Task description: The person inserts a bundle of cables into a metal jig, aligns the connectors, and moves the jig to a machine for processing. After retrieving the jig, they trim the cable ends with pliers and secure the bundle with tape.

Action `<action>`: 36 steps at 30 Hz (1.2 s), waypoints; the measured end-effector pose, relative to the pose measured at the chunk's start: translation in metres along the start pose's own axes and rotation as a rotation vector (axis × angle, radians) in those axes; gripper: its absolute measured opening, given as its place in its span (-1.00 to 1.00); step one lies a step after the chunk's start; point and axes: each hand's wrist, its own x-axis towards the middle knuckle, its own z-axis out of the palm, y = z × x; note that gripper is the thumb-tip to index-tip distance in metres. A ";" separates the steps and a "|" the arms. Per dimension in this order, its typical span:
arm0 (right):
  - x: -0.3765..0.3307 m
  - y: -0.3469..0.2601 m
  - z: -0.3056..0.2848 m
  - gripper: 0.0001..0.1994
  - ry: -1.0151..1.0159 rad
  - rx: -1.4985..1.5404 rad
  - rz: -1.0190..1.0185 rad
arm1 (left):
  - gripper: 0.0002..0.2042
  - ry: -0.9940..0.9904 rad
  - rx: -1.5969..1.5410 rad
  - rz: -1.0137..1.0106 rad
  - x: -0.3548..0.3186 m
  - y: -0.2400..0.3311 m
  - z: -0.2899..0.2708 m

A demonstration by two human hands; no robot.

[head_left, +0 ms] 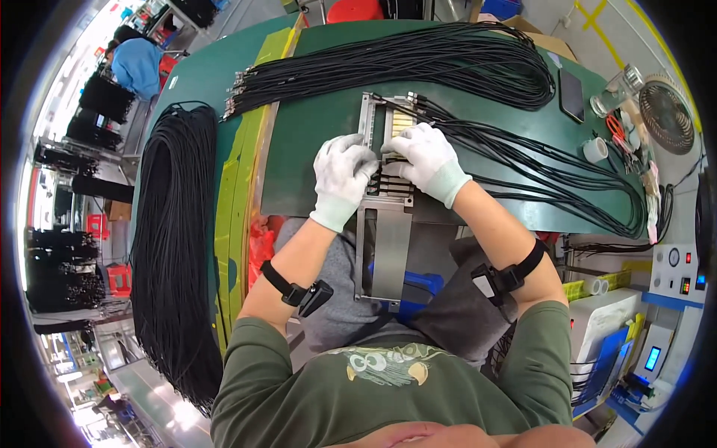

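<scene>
Both gloved hands, left hand (341,173) and right hand (423,155), sit close together, fingers curled downward, forearms bare, a black strap on each.

My green-topped workbench (314,119) stands on a grey floor (635,37) with yellow line markings (597,19). Bright light enters at my left. White equipment cabinets (609,313) stand right.

Metal jig (385,224) dead centre on table (314,127), near end hanging off edge over lap. Left hand (342,173) and right hand (424,155) on jig. Cable loop (418,63) at 12. Cable bundle (175,246) draped off table at 9. Phone (571,95), fan (667,116) at 2.
</scene>
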 end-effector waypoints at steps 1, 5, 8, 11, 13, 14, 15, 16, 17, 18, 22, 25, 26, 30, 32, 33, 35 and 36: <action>0.001 0.000 0.002 -0.85 -0.004 0.000 0.000 | -0.86 -0.010 -0.002 -0.018 0.000 -0.002 0.001; 0.004 0.000 0.006 -0.84 -0.129 -0.070 0.023 | -0.87 0.102 -0.060 0.038 -0.001 -0.004 0.003; 0.006 -0.003 0.000 -0.83 -0.106 0.178 0.084 | -0.88 0.052 -0.077 0.115 0.002 -0.001 -0.003; 0.004 -0.011 -0.001 -0.83 -0.094 0.289 0.091 | -0.88 0.025 -0.128 0.141 0.000 -0.001 -0.004; 0.004 -0.013 -0.004 -0.83 -0.087 0.343 0.096 | -0.88 0.020 -0.213 0.118 0.000 0.000 -0.003; 0.005 -0.014 -0.007 -0.83 -0.109 0.293 0.082 | -0.88 0.020 -0.213 0.117 -0.001 0.001 -0.004; 0.006 -0.015 -0.009 -0.83 -0.130 0.242 0.068 | -0.89 0.029 -0.214 0.122 -0.002 0.001 -0.004; 0.006 -0.016 -0.010 -0.83 -0.151 0.194 0.052 | -0.89 0.038 -0.214 0.127 -0.001 0.004 -0.007; 0.005 -0.017 -0.010 -0.83 -0.151 0.195 0.051 | -0.89 0.047 -0.214 0.131 -0.001 0.005 -0.009; 0.004 -0.017 -0.011 -0.82 -0.148 0.116 0.029 | -0.89 0.047 -0.212 0.130 -0.002 0.005 -0.008; 0.000 -0.014 -0.015 -0.83 -0.156 -0.113 0.008 | -0.90 0.019 -0.288 0.001 -0.007 -0.001 -0.002; -0.004 -0.007 -0.020 -0.85 -0.181 -0.252 0.056 | -0.88 0.077 -0.554 -0.432 -0.011 -0.019 -0.007; -0.006 -0.004 -0.022 -0.86 -0.176 -0.113 0.088 | -0.88 0.080 -0.554 -0.434 -0.011 -0.019 -0.008; -0.010 0.000 -0.025 -0.87 -0.188 0.095 0.145 | -0.84 0.044 -0.104 -0.189 -0.010 -0.015 -0.014; -0.008 -0.002 -0.027 -0.87 -0.225 -0.044 0.139 | -0.82 0.075 -0.032 -0.167 -0.011 -0.017 -0.011; -0.008 -0.002 -0.027 -0.87 -0.226 -0.044 0.137 | -0.81 0.090 0.004 -0.155 -0.012 -0.019 -0.010; -0.010 0.002 -0.026 -0.86 -0.253 -0.104 0.151 | -0.81 0.083 -0.019 -0.165 -0.014 -0.022 -0.008; -0.010 0.003 -0.026 -0.86 -0.265 -0.135 0.158 | -0.81 0.073 -0.043 -0.172 -0.014 -0.023 -0.008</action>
